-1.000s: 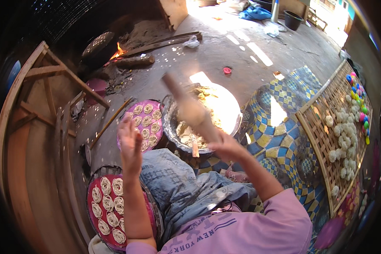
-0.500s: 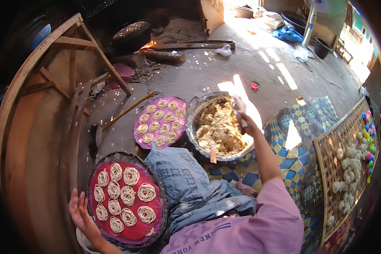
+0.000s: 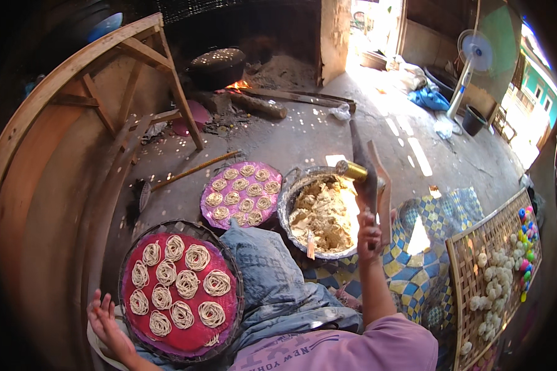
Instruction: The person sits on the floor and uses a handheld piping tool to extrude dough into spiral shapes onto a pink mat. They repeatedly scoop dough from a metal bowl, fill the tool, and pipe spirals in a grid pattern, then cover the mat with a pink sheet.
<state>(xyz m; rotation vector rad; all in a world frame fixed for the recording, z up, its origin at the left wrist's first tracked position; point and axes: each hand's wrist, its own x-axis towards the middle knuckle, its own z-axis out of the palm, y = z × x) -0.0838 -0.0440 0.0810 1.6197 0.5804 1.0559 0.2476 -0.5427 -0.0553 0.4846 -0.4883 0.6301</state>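
Note:
A wooden hand press [image 3: 370,179] with a brass-coloured cylinder [image 3: 351,170] is gripped by its handles in my right hand [image 3: 369,232], raised at the right rim of the dough bowl. The large metal bowl [image 3: 289,227] holds a lumpy mass of pale dough [image 3: 319,213], and a small wooden handle [image 3: 310,245] sticks up at its near edge. My left hand [image 3: 109,323], fingers apart and empty, is beside a round dark-rimmed tray [image 3: 129,253] near my lap. On its red cloth [image 3: 213,256] lie several coiled noodle-like dough nests [image 3: 187,284].
Beyond my knee, a pink round mat [image 3: 232,203] carries more nests. A hammer-like stick [image 3: 195,169] lies left of it. Farther back, a dark pot [image 3: 216,68] sits over a wood fire [image 3: 238,84]. A woven bamboo rack [image 3: 463,272] stands right, and a wooden frame [image 3: 142,52] left.
My right hand has come up and nearer from inside the bowl, and the wooden press now shows upright in it. The whole view has shifted slightly. My left hand stays open beside the tray.

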